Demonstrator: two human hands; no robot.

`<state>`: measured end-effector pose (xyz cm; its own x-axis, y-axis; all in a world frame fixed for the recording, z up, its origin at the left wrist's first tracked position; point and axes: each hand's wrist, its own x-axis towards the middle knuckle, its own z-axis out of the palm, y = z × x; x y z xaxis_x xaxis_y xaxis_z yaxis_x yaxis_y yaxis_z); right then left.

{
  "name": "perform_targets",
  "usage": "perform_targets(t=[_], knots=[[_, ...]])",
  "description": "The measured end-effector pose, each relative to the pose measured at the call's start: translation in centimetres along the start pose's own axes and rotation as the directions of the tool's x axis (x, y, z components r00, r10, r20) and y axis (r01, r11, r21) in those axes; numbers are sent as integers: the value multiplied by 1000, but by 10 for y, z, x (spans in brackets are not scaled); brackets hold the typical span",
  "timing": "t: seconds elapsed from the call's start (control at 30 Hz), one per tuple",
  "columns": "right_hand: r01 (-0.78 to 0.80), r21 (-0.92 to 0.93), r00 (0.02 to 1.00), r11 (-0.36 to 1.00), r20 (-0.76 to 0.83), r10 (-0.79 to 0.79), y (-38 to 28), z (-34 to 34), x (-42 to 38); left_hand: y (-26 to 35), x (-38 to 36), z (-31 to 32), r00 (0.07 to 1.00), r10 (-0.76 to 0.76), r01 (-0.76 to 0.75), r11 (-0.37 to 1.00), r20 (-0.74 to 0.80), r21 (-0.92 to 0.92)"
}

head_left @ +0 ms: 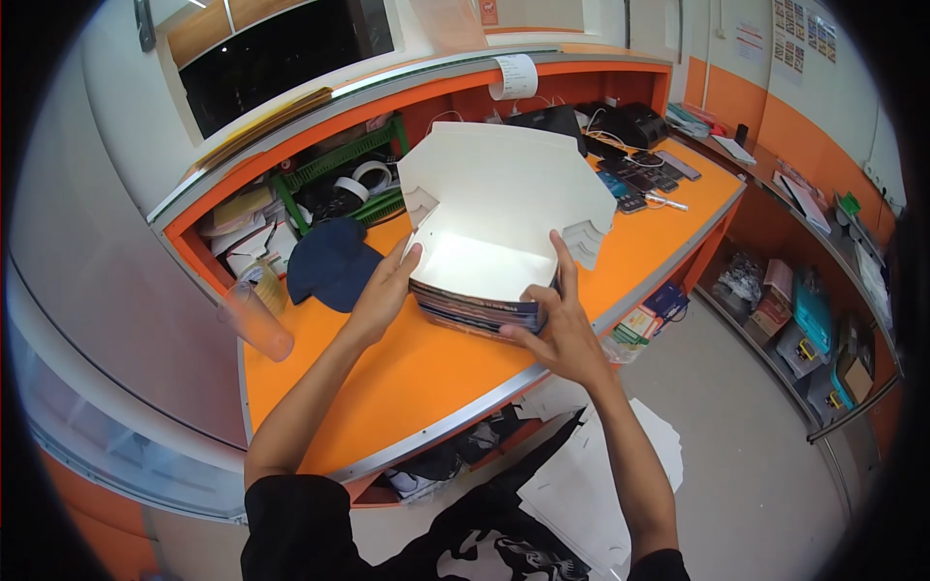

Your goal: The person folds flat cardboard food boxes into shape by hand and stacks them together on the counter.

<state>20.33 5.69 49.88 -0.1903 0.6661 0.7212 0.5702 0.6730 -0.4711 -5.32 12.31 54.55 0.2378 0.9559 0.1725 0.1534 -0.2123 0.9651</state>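
An open cardboard box (480, 263) with a white inside stands over the orange counter, its lid (504, 165) raised and leaning back. Dark printed edges in several layers show along its front, like nested boxes stacked together. My left hand (385, 293) grips the left wall, thumb at the rim. At the right front corner, my right hand (562, 327) holds the box with its thumb low on the front and a finger up along the side. The undersides of the boxes are hidden. A dark blue cap (334, 263) lies left of my left hand.
A clear plastic cup (257, 324) stands at the counter's left edge. Several phones (639, 176) and cables lie at the back right, near a hanging receipt roll (513, 77). Tape rolls (371, 176) sit by a green crate (291, 194). White sheets (605, 484) are below the counter edge.
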Motion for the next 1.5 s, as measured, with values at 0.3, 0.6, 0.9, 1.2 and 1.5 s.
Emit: perform_targets(t=[0.3, 0.6, 0.9, 1.2, 1.5], knots=[[-46, 134, 995, 990, -76, 57, 31, 1, -2, -46, 15, -9, 903, 388, -416, 897, 183, 150], [-113, 419, 986, 901, -68, 155, 53, 14, -5, -64, 19, 28, 849, 523, -528, 845, 72, 80], [-140, 509, 952, 850, -166, 256, 48, 20, -9, -99, 20, 32, 940, 339, -340, 937, 35, 76], [-191, 534, 953, 824, -99, 285, 50, -6, 7, -88, 38, 23, 815, 578, -576, 799, 43, 174], [-306, 423, 929, 853, -62, 364, 41, -11, 17, -73, 24, 43, 852, 520, -516, 853, -52, 81]])
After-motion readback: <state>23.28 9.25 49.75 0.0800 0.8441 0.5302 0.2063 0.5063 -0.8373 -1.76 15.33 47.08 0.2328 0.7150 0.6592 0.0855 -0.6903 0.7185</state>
